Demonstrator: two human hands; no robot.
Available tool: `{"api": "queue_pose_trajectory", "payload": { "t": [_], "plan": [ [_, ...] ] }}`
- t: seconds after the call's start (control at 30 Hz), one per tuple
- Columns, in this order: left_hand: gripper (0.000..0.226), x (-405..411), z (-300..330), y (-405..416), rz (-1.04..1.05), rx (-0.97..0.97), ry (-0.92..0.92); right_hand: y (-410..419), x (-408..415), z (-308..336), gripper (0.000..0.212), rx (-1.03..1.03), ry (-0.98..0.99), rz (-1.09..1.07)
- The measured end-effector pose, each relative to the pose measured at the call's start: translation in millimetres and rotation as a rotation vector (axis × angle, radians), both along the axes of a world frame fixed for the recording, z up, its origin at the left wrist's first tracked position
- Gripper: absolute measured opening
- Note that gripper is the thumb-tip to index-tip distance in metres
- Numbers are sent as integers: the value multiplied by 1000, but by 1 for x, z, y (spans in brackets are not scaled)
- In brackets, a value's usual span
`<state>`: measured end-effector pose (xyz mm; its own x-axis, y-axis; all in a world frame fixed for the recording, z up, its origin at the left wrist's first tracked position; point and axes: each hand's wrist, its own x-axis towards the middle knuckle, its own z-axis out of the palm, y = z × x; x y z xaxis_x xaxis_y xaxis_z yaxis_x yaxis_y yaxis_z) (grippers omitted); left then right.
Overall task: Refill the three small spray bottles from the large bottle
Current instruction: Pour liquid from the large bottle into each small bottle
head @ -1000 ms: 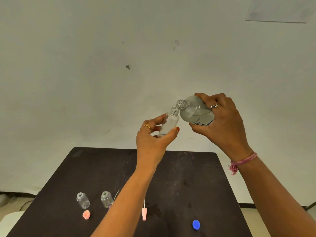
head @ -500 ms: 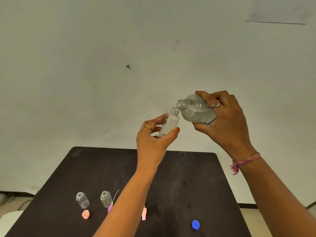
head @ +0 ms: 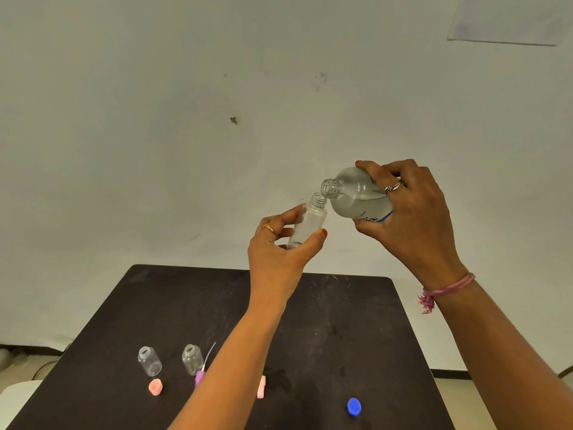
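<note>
My left hand [head: 279,252] holds a small clear spray bottle [head: 308,221] between thumb and fingers, uncapped and tilted, with a little liquid at its bottom. My right hand [head: 412,218] grips the large clear bottle [head: 353,193], tipped to the left, its open mouth just above the small bottle's neck. Both are held high above the dark table [head: 356,321]. Two more small bottles [head: 149,360] [head: 192,359] stand uncapped on the table at the near left.
A pink spray cap [head: 155,386] lies in front of the left bottle. A purple spray head [head: 199,377] with its tube and a pink one [head: 261,387] lie partly behind my left forearm. The blue cap [head: 354,407] lies at the near right.
My right hand has tipped the large bottle a little further, bringing its mouth closer over the small bottle's neck. My left hand has stayed in place.
</note>
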<state>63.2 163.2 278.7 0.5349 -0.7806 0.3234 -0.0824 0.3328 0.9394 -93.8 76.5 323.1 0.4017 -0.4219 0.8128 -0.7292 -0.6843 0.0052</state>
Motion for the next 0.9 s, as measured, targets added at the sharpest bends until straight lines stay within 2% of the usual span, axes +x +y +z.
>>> {"api": "queue_pose_trajectory", "payload": {
  "t": [0.9],
  "plan": [
    [42,-2,0,1,-5,11,7,4,-2,5,77,-22,26,-27]
  ]
}}
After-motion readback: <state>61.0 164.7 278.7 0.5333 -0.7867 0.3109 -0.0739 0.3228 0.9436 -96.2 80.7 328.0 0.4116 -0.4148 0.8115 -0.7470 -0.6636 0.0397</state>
